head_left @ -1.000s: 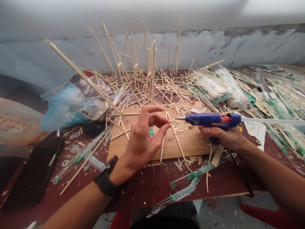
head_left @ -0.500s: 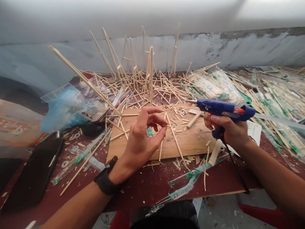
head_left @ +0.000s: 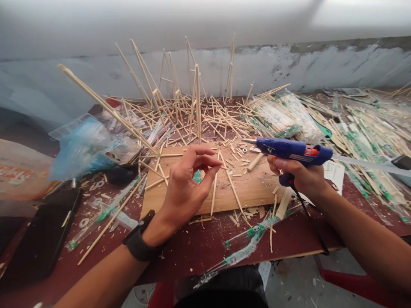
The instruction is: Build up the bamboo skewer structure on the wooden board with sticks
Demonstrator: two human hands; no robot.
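My left hand (head_left: 188,184), with a black watch on its wrist, is closed in a pinch above the wooden board (head_left: 253,194). At its fingertips is a short thin wooden stick (head_left: 224,167), mostly hidden by the fingers. Just right of those fingertips, two longer sticks form a narrow A-shaped frame (head_left: 233,188) whose legs spread toward the board's near edge. My right hand (head_left: 300,173) grips the handle of a blue glue gun (head_left: 282,149) with an orange part. The metal nozzle points left, above the far part of the board, apart from the frame. A clear glue stick trails out behind.
Stick structures (head_left: 197,102) stand upright at the back, near the wall. Plastic-wrapped sticks (head_left: 359,149) cover the right side. A blue plastic bag (head_left: 86,147) and a black phone-like slab (head_left: 41,235) lie left. Wrappers (head_left: 250,244) and wood scraps litter the near edge.
The whole view has shifted slightly, so the table and both hands appear a little further left. Both hands keep their grips, and the glue gun stays at about the same distance from the frame.
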